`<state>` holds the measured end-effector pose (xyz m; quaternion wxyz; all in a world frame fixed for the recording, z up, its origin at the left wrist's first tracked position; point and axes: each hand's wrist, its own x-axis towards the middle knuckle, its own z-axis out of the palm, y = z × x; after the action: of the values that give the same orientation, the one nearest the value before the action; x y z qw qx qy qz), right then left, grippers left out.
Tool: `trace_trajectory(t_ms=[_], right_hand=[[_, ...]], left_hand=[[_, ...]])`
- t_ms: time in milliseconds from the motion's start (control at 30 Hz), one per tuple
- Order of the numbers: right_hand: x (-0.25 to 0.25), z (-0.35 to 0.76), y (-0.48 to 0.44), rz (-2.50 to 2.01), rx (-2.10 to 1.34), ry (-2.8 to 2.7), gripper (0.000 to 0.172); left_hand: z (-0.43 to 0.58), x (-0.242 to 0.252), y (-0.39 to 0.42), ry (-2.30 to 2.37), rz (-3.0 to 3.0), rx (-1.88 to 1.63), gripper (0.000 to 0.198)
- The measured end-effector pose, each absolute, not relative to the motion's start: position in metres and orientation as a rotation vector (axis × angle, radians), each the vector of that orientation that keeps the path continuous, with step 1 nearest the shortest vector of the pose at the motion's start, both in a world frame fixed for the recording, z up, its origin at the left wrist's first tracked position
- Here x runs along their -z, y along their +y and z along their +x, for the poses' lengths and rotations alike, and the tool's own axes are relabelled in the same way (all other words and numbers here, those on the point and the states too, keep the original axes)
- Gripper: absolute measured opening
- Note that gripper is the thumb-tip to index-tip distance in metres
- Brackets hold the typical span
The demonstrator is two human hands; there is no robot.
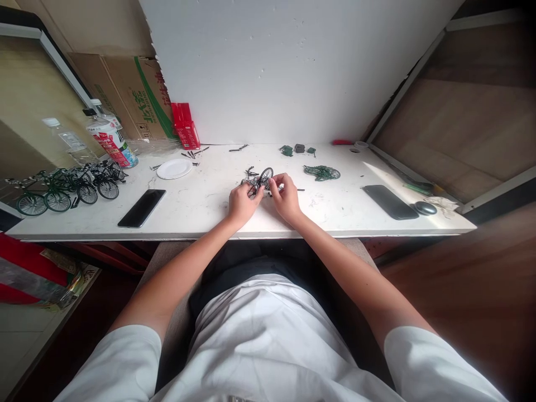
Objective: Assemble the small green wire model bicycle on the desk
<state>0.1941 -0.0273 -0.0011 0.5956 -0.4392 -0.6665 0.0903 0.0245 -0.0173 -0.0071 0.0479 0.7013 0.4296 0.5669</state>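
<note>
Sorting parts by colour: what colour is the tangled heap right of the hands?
Dark green; the tangled heap shows best in the head view.

Phone (pixel 141 207) left of wheel model (pixel 265 177); mouse (pixel 425 208) far right; bicycle row (pixel 62 191) far left

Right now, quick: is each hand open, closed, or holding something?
Left hand: closed, pinching the small model bicycle.
Right hand: closed, gripping the same small model bicycle from its other side.
</note>
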Motion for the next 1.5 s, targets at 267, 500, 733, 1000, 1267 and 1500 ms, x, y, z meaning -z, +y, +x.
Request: trace_trajectory(t_ms=[267, 500, 733, 1000, 1267, 1500], right_hand=[[0.0003, 0.1951, -0.0285, -0.996, -0.219, -1.569, 0.042], [-0.0002, 0.1947, -0.0291, -1.009, -0.243, -1.564, 0.036], [0.0014, 0.196, -0.0282, -0.985, -0.242, -1.558, 0.027], [0.0013, 0.1962, -0.0284, -0.98, -0.214, -1.551, 0.027], [0.0008, 0.1955, -0.0302, -1.002, -0.231, -1.539, 0.033], [0.0022, 0.1952, -0.0298, -1.008, -0.219, -1.534, 0.032]], left_hand=[[0.0209, 0.0014, -0.0207, 1.148, 2.162, -1.762, 0.026], [0.0191, -0.0013, -0.021, 1.069, 2.185, -1.707, 0.029], [0.0177, 0.0029, -0.019, 0.984, 2.169, -1.728, 0.035], [0.0173, 0.0056, -0.0166, 0.935, 2.185, -1.76, 0.036], [0.0192, 0.0042, -0.0174, 0.958, 2.169, -1.778, 0.031], [0.0195, -0.0015, -0.0211, 1.013, 2.16, -1.744, 0.028]])
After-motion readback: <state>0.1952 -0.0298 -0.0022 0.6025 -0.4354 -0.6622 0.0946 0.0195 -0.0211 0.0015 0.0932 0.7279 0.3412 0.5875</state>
